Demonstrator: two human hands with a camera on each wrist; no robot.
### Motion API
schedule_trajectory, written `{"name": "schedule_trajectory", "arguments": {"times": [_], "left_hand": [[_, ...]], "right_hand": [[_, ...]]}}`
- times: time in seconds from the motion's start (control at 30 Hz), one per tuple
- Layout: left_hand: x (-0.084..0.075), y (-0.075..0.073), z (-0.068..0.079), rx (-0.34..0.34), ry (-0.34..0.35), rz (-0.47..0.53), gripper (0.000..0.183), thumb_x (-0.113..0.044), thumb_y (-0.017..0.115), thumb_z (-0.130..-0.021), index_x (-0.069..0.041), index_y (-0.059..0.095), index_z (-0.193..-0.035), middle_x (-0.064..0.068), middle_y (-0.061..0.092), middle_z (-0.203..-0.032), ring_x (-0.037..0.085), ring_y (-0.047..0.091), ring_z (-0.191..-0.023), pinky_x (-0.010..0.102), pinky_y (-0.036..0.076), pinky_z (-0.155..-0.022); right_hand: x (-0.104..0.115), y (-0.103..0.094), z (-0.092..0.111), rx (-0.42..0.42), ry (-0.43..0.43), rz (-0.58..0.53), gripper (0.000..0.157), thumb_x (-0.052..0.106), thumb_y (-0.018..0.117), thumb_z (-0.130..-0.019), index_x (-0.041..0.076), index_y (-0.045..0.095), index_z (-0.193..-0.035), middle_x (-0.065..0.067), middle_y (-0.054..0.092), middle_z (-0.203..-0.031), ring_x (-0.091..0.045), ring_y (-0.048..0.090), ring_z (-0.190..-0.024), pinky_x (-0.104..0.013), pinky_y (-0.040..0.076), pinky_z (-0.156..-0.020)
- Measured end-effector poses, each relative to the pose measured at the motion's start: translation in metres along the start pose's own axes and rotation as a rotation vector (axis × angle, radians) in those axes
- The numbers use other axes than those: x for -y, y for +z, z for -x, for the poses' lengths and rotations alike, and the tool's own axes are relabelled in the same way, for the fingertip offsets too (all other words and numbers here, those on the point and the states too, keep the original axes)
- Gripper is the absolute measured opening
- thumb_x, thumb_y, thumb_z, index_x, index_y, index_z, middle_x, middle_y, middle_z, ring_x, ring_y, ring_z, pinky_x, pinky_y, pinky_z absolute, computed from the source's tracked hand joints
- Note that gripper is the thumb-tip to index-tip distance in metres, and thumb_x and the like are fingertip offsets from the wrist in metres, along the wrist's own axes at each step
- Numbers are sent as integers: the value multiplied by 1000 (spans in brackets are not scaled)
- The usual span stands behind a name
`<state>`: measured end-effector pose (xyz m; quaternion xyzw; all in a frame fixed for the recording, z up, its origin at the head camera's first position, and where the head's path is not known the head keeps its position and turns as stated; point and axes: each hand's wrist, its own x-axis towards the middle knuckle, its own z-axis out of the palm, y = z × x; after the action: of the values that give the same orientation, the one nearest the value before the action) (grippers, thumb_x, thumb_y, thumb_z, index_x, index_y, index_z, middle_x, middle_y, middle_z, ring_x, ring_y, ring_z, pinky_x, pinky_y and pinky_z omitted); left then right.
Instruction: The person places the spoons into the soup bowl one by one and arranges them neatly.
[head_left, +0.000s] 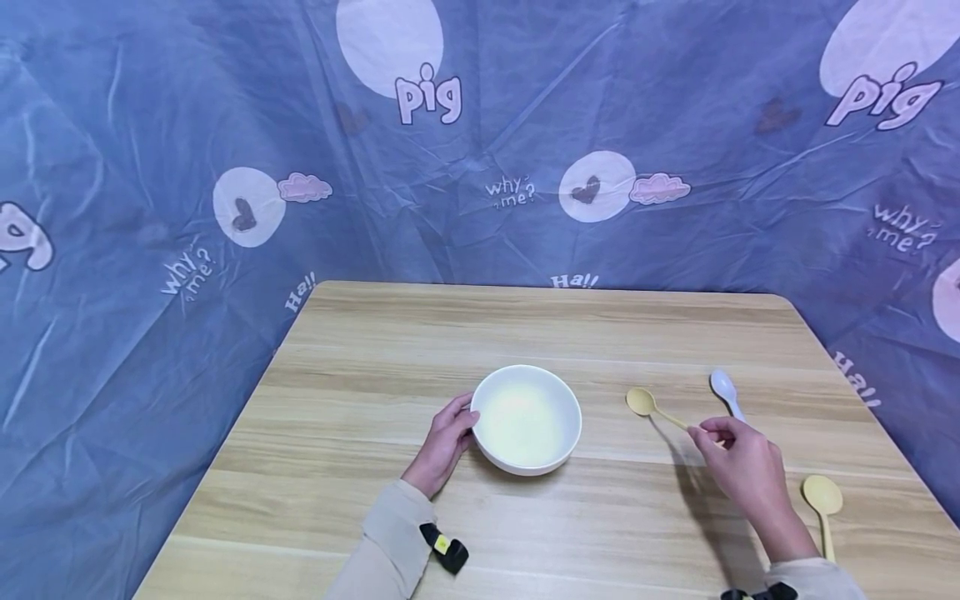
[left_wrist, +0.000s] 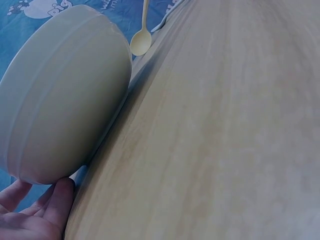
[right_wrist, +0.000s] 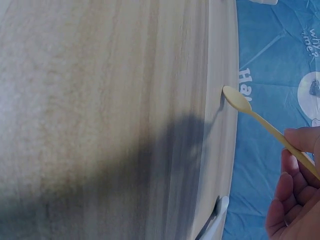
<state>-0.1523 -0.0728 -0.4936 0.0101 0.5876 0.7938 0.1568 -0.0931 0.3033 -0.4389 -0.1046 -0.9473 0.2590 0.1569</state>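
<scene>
A white bowl (head_left: 527, 421) stands upright on the table with nothing in it. My left hand (head_left: 447, 442) grips its left side, the thumb at the rim; in the left wrist view the fingertips (left_wrist: 62, 192) meet the bowl's outer wall (left_wrist: 70, 95). To the right of the bowl, my right hand (head_left: 742, 467) pinches a yellow spoon (head_left: 642, 402) by the handle. Its round head points left toward the bowl, and the handle slants up from the table in the right wrist view, between thumb and fingers (right_wrist: 295, 165).
Beyond the right hand lies a white spoon (head_left: 723, 387), its handle partly hidden by that hand. Another yellow spoon (head_left: 822, 496) lies right of the right wrist. The wooden table (head_left: 337, 367) ends at a blue printed cloth (head_left: 480, 217) behind it.
</scene>
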Motion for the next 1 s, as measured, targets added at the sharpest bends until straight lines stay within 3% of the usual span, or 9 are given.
{"name": "schedule_trajectory", "arguments": {"times": [0.43,0.67,0.83,1.0], "left_hand": [[2,-1,-1,11,25,-8,50,-16,52,-93,3,39,-138,13,57,-118,13,58,-97,26,49,-84],[3,-1,-1,1,25,2,51,-15,53,-92,4,40,-137,12,58,-117,13,58,-96,29,48,-84],[3,-1,-1,10,31,-5,51,-15,53,-92,5,39,-137,13,58,-119,13,58,-97,29,48,-85],[2,-1,0,4,29,-9,51,-15,53,-92,5,39,-137,18,56,-123,13,58,-97,28,48,-84]], "right_hand": [[-2,-2,-2,-31,11,-6,22,30,69,-83,8,70,-86,-7,69,-77,7,44,-61,-25,35,-57],[-1,-3,-2,-45,26,-16,24,30,70,-83,6,71,-88,-16,70,-84,-9,55,-66,-25,36,-56],[-1,-5,-4,-60,35,-27,25,30,70,-82,7,71,-89,-16,71,-85,3,50,-65,-23,36,-56],[0,-6,-5,-64,44,-33,26,32,71,-82,7,71,-89,-16,71,-85,1,50,-65,-22,35,-55]]}}
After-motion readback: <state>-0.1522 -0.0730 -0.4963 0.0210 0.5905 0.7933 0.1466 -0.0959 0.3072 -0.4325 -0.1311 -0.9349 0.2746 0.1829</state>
